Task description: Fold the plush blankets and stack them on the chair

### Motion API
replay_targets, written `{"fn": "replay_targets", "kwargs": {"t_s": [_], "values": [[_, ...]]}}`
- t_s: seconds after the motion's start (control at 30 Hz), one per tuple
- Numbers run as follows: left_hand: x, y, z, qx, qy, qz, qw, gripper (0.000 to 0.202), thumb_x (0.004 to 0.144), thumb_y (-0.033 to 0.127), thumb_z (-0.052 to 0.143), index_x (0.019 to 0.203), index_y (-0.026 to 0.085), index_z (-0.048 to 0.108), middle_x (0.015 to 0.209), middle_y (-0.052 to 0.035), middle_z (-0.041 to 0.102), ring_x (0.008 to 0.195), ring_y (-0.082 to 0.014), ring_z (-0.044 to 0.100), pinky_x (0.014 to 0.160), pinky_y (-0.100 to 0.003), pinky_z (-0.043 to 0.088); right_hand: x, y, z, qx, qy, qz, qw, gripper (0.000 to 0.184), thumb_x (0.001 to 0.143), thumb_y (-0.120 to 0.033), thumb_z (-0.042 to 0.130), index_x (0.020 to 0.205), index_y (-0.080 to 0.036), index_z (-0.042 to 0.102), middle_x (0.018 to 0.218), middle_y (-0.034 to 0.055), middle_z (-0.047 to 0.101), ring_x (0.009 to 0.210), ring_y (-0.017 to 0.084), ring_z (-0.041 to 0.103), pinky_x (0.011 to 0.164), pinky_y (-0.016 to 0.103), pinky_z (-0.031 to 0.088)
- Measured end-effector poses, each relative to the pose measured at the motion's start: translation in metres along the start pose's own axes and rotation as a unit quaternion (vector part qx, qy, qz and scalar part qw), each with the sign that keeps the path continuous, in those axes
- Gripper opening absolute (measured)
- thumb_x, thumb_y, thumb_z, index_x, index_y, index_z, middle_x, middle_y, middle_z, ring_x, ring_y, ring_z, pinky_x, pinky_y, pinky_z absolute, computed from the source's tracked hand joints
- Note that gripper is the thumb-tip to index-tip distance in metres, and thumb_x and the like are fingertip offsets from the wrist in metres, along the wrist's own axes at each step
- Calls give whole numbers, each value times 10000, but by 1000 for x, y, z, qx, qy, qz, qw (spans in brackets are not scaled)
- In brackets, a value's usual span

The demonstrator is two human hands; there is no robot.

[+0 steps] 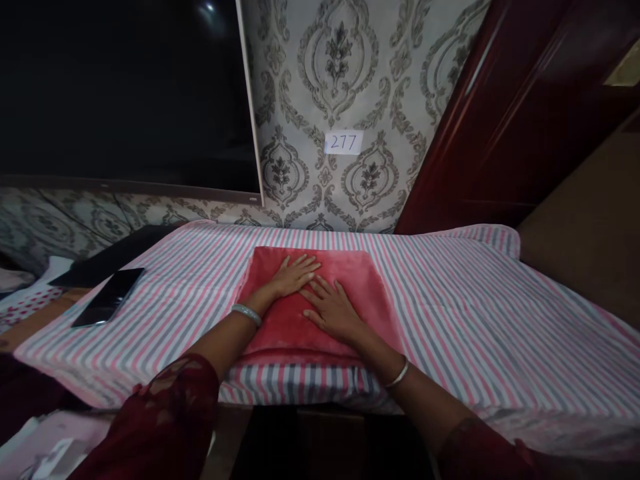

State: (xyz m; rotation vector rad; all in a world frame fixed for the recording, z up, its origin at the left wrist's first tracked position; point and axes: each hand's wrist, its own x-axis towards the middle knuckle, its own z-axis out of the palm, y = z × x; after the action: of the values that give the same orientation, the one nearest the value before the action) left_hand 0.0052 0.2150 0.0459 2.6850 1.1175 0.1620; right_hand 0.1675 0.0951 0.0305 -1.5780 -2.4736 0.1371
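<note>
A red cloth [350,273], folded into a flat rectangle, lies near the front edge of a table spread with a striped cover [450,300]. My left hand [295,275] rests flat on its upper middle part, fingers stretched toward the right. Just below and to the right, my right hand [333,310] lies flat on the same cloth with its fingers spread. The fingertips of both hands come close together near the cloth's middle. Neither hand grips anything. The cloth's front edge shows a thick fold.
A black phone [110,297] lies on the cover at the left. A large dark television screen [125,93] stands behind on the left. A paper marked 277 [343,142] is stuck on the patterned wall. A dark red door [500,120] is at the back right.
</note>
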Motion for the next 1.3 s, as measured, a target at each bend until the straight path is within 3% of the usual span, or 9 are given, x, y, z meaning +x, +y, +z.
{"fn": "replay_targets", "kwargs": {"t_s": [0.13,0.37,0.6,0.73,0.83,0.97,1.03,1.13,1.3], "values": [[-1,-1,10,13,12,5,1000,540,1024,442,194,1546,365,312,1654,21,263,1546,-182,114,1225,-546,7,1,1,7,-10,7,6,1000,557,1022,-548,357,1506,-285,441,1630,73,304,1520,286,185,1204,592,131],[1,2,11,25,-2,-9,1000,554,1016,436,183,1551,355,305,1663,33,229,1548,-180,105,1226,-532,-12,-6,-2,-3,8,-27,5,1000,543,1036,-522,337,1525,-295,403,1646,58,263,1531,285,148,1203,603,115],[1,5,4,41,-6,-6,999,586,1001,488,253,1570,347,247,1669,16,216,1548,-199,111,1227,-537,17,-84,-21,-6,45,-51,-26,997,613,1014,-539,400,1574,-327,273,1651,19,237,1539,278,107,1219,567,106],[-15,28,-12,41,-27,-28,998,605,994,526,268,1567,331,267,1668,-9,217,1547,-213,121,1226,-547,22,-112,-18,-23,99,-44,-33,994,518,1019,-490,399,1493,-292,464,1567,36,425,1480,255,313,1203,492,246],[-45,55,-17,57,20,-39,997,633,992,547,284,1552,255,333,1652,-60,269,1538,-233,172,1238,-518,49,-102,-10,-40,94,29,6,995,485,1035,-431,343,1439,-253,542,1471,54,550,1407,244,433,1167,441,326],[-91,79,-9,95,96,-74,988,663,988,564,317,1536,196,370,1619,-120,337,1522,-270,228,1242,-532,82,-70,-1,-45,-4,106,111,988,568,1021,-451,385,1536,-213,401,1581,91,399,1484,310,284,1192,518,234],[-106,80,0,121,116,-112,979,685,975,586,349,1538,198,370,1629,-136,310,1529,-305,194,1233,-578,57,-59,1,-37,-38,100,162,981,627,1002,-513,421,1568,-259,329,1628,85,306,1505,362,201,1182,592,185],[-114,73,19,133,102,-171,971,696,960,611,370,1547,238,363,1649,-137,251,1535,-356,138,1208,-641,60,-56,4,-17,-55,66,213,973,646,986,-592,415,1564,-320,325,1653,56,244,1514,393,138,1165,639,154],[-116,65,40,131,105,-185,968,681,962,616,349,1558,287,335,1660,-129,217,1538,-360,121,1196,-662,79,-61,9,2,-59,60,225,971,634,984,-616,393,1557,-350,332,1664,26,215,1518,374,133,1166,626,163]]}}
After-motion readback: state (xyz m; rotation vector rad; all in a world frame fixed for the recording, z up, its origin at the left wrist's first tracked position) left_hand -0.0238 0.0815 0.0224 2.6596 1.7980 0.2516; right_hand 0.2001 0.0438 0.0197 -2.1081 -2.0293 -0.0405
